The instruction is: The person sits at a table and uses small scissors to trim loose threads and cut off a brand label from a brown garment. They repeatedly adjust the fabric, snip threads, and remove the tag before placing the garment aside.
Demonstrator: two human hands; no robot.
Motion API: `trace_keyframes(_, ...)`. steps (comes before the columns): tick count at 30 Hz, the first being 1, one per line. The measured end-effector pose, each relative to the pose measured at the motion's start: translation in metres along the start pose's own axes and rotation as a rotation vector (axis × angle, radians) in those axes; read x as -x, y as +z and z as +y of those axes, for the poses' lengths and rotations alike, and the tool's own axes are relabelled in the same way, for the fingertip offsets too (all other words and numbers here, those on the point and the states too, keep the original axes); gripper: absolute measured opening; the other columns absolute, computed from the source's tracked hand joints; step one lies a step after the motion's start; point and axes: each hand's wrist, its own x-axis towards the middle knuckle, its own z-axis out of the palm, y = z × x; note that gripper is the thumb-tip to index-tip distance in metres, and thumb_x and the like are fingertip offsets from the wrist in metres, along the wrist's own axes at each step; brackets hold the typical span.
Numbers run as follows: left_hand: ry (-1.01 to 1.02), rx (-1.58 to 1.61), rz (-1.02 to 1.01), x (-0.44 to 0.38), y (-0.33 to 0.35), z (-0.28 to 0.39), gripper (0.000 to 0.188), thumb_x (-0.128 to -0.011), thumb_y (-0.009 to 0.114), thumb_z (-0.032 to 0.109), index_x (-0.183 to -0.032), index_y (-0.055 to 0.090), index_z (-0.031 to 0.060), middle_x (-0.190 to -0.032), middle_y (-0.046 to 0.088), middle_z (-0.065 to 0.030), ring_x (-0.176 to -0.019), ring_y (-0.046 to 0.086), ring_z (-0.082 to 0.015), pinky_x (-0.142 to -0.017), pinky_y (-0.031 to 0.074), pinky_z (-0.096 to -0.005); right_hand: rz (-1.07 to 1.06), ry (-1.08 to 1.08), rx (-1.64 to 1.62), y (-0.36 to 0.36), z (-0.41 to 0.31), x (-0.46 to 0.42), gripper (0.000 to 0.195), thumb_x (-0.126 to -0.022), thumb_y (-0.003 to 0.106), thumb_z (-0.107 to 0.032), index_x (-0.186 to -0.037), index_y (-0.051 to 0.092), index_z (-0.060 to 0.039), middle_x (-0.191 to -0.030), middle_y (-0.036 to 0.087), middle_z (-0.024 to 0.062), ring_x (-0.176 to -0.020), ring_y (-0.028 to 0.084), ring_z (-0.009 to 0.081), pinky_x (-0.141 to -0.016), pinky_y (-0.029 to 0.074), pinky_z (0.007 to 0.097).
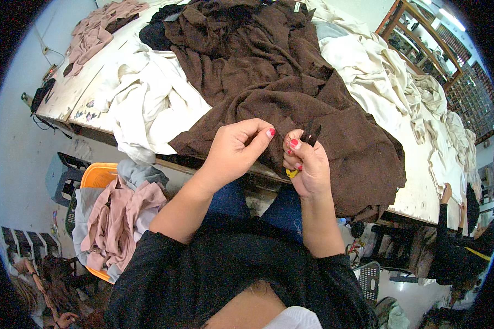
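A large piece of dark brown fabric (296, 94) lies heaped over the table and hangs past its front edge. My right hand (306, 164) is closed around small thread snips (291, 172), with dark blades pointing up and a yellow part showing below the fingers. Just left of it, my left hand (241, 150) is raised over the fabric with thumb and forefinger pinched together. Whether a thread or a fabric edge lies between those fingertips cannot be made out.
White cloth (148, 98) lies left on the table, cream cloth (366, 70) right, pink cloth (94, 28) far left. An orange basket (94, 174) of garments stands below left. A co-worker's arm (442, 214) reaches onto the table at right; another person's hand (66, 318) shows lower left.
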Motion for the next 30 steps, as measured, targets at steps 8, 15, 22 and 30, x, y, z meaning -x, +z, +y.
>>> trace_keyframes(8,-0.231,0.337,0.007,-0.003,-0.009,-0.003,0.017,-0.098,0.055,0.021,-0.097,0.064,0.0070,-0.078,0.055,0.0082,-0.069,0.046,0.0003,-0.055,0.038,-0.0176,-0.012,-0.610,1.086,-0.003,-0.018,0.010,0.039,-0.092,0.057,-0.018,-0.125,0.055,0.0025,-0.100,0.057,0.0116,-0.083,0.059,0.0236,-0.080,0.047,0.0311)
trace_keyframes(15,-0.374,0.571,0.011,-0.001,-0.002,-0.001,0.019,-0.096,0.058,0.027,-0.102,0.067,0.0116,-0.080,0.058,0.0100,-0.068,0.049,0.0020,-0.051,0.036,-0.0145,0.066,-0.832,1.479,0.003,-0.021,0.011,0.041,-0.083,0.067,-0.012,-0.123,0.061,-0.0062,-0.091,0.062,0.0123,-0.072,0.063,0.0268,-0.065,0.052,0.0350)
trace_keyframes(22,-0.294,0.491,-0.017,-0.006,-0.006,-0.006,0.016,-0.096,0.058,0.021,-0.097,0.065,0.0062,-0.084,0.065,0.0027,-0.068,0.059,-0.0028,-0.051,0.045,-0.0172,0.036,-0.768,1.653,0.018,-0.018,0.025,0.046,-0.078,0.072,-0.019,-0.122,0.062,-0.0078,-0.087,0.059,0.0060,-0.068,0.060,0.0214,-0.059,0.050,0.0326)
trace_keyframes(30,-0.246,0.377,-0.018,-0.007,-0.003,0.002,0.015,-0.095,0.059,0.023,-0.095,0.067,0.0105,-0.068,0.055,0.0106,-0.051,0.040,0.0027,-0.044,0.027,-0.0150,-0.016,-0.874,1.754,0.017,-0.028,0.024,0.043,-0.074,0.073,-0.015,-0.116,0.067,-0.0072,-0.085,0.066,0.0073,-0.065,0.060,0.0219,-0.058,0.049,0.0314)
